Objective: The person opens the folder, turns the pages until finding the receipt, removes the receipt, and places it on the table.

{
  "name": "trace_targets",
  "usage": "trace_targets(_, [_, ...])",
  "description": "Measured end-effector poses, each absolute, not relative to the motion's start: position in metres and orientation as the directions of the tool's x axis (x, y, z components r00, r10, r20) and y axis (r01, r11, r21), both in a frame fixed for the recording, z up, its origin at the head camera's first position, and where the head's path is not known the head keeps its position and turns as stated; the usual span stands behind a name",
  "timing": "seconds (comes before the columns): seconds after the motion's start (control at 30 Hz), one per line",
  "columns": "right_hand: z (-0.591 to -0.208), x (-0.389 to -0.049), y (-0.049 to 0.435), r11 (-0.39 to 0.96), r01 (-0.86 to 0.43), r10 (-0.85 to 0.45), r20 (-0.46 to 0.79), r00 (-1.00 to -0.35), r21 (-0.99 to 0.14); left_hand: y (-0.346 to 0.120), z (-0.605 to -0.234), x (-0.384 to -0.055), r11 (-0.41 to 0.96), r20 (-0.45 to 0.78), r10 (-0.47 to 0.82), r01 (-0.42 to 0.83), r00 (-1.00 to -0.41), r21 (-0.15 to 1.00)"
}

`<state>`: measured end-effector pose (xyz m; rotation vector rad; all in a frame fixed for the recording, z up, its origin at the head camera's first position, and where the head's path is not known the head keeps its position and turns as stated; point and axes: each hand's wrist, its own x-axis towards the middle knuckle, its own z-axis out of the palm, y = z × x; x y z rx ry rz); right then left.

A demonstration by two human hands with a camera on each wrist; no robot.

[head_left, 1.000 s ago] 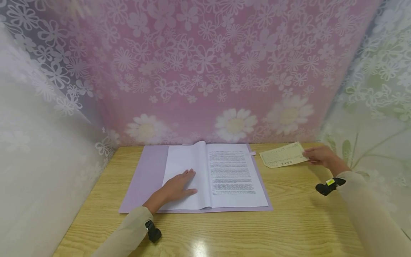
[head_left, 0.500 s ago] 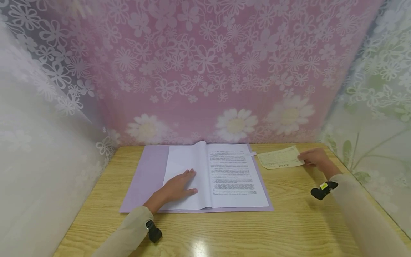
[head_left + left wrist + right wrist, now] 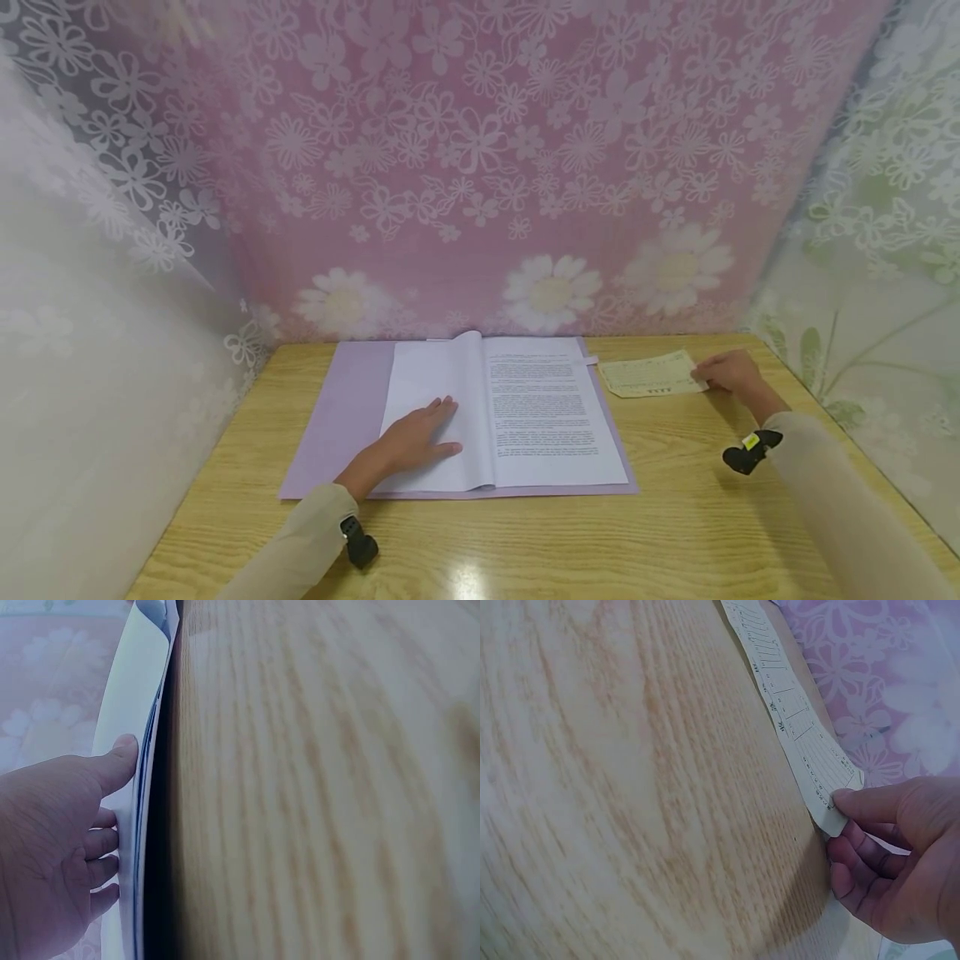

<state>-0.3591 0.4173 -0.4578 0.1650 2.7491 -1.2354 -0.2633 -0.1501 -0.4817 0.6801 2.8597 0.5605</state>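
Note:
A purple folder [image 3: 339, 425] lies spread on the table with a stack of white printed pages [image 3: 551, 417] in it. My left hand [image 3: 420, 435] rests on the blank left-hand page, fingers stretched out and thumb toward the fold; the left wrist view shows this hand [image 3: 64, 840] along the sheets [image 3: 131, 690]. To the right of the folder, a pale yellow printed slip [image 3: 651, 375] lies low over the table. My right hand [image 3: 731, 375] pinches its right end; in the right wrist view the thumb presses on the corner of the slip [image 3: 791, 712] with fingers beneath.
The wood-grain table [image 3: 555, 542] stretches in front of the folder. A pink floral backdrop [image 3: 480, 208] stands at the back edge, with pale floral sheets at both sides. A small light tab [image 3: 587, 361] sticks out from the folder's right edge.
My right hand has moved slightly left and down with the yellow slip, which now lies flatter and closer to the folder. The left hand and the open pages have stayed in place.

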Motion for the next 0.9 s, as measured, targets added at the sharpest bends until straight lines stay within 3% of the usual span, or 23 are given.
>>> trace_targets(0.9, [-0.4648,-0.3597,0.4123,0.758,0.141,0.087,-0.116,-0.989,-0.637,-0.1477,-0.4806,-0.2641,0.840,-0.074,0.454,0.399,-0.888,0.369])
